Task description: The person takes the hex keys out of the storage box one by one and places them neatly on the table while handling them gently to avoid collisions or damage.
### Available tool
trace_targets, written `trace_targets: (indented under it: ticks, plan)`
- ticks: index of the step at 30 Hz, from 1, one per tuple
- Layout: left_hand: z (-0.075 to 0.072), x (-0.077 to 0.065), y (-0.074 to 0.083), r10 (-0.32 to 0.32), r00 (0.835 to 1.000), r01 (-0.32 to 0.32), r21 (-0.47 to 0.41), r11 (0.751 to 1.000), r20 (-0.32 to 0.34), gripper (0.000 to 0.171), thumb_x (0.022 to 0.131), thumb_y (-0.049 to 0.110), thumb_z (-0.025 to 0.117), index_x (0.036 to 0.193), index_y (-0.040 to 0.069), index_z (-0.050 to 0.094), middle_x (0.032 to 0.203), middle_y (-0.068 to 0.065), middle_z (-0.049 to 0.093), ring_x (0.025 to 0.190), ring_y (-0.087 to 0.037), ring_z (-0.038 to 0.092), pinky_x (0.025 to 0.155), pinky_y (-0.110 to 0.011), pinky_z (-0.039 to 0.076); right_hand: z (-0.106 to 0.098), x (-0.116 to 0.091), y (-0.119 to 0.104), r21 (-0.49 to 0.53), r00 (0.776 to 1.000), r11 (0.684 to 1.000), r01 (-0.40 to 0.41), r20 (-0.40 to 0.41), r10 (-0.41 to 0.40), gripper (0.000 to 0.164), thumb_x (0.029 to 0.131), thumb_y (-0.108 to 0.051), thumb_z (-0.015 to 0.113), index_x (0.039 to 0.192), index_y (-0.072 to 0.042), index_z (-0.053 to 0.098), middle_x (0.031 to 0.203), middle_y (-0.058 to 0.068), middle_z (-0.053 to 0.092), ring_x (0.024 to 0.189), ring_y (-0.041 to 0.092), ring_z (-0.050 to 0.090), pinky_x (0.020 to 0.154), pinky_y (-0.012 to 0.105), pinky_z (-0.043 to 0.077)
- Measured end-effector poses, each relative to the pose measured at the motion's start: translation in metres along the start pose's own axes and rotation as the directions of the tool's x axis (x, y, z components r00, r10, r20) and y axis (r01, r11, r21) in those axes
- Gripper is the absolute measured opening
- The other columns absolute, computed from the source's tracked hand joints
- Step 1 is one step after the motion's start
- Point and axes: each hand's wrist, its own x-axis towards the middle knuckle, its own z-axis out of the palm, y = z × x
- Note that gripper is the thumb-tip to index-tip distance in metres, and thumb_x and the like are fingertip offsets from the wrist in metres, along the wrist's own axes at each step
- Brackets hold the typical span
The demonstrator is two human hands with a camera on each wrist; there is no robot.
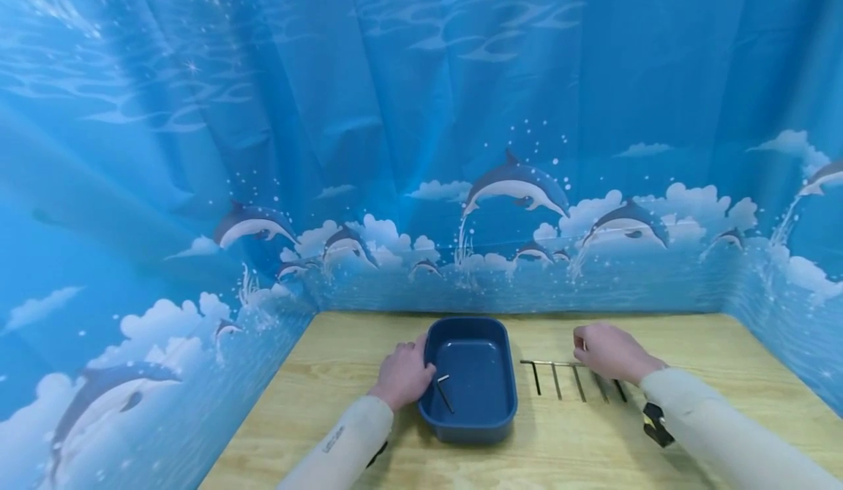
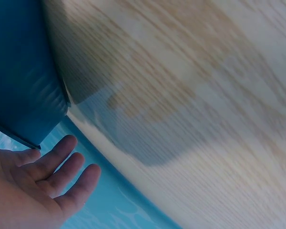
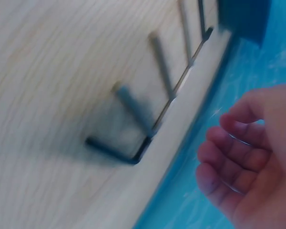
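Note:
A deep blue rectangular plastic box (image 1: 466, 436) stands on the wooden table in the head view, with one L-shaped hex key (image 1: 447, 396) lying inside. My left hand (image 1: 403, 373) holds the box's left rim, thumb over the edge; in the left wrist view its other fingers spread loosely beside the box wall (image 2: 19, 71). Right of the box, several hex keys (image 1: 557, 382) lie in a row, short arms lined up at the far side. My right hand (image 1: 609, 351) hovers over the row's right end. Its fingers are loosely curled in the right wrist view, beside a dark hex key (image 3: 112, 151), with nothing visible between them.
A blue dolphin-print curtain (image 1: 421, 139) surrounds the back and sides of the table. The light wooden tabletop (image 1: 566, 453) extends in front of the box and the row. Dark devices (image 1: 657, 424) are strapped under both wrists.

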Motion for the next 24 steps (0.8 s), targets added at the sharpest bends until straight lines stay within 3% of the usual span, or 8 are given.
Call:
trace_targets:
  ticks: [16,24]
  plan:
    - [0.001,0.001,-0.003,0.028,0.999,-0.028,-0.001,1.0,-0.021,0.059,0.098,0.033,0.059,0.15,0.01,0.045,0.134,-0.016,0.063,0.126,-0.034,0.056,0.1,-0.055,0.048,-0.013,0.022,-0.076,0.046,0.994,0.993,0.113,-0.01,-0.112,0.018,0.096,-0.01,0.059,0.081,-0.016,0.067,0.064,-0.006,0.055,0.052,0.01,0.046,0.052,0.028,0.04]
    - [-0.002,0.001,-0.001,0.018,1.0,-0.018,0.001,1.0,-0.007,0.06,0.098,0.033,0.06,0.151,0.01,0.044,0.134,-0.016,0.062,0.127,-0.034,0.056,0.101,-0.055,0.048,-0.002,0.049,-0.116,0.086,0.991,0.989,0.124,0.031,-0.127,0.017,0.098,-0.015,0.06,0.082,-0.014,0.068,0.062,-0.006,0.057,0.051,0.01,0.049,0.053,0.029,0.041]
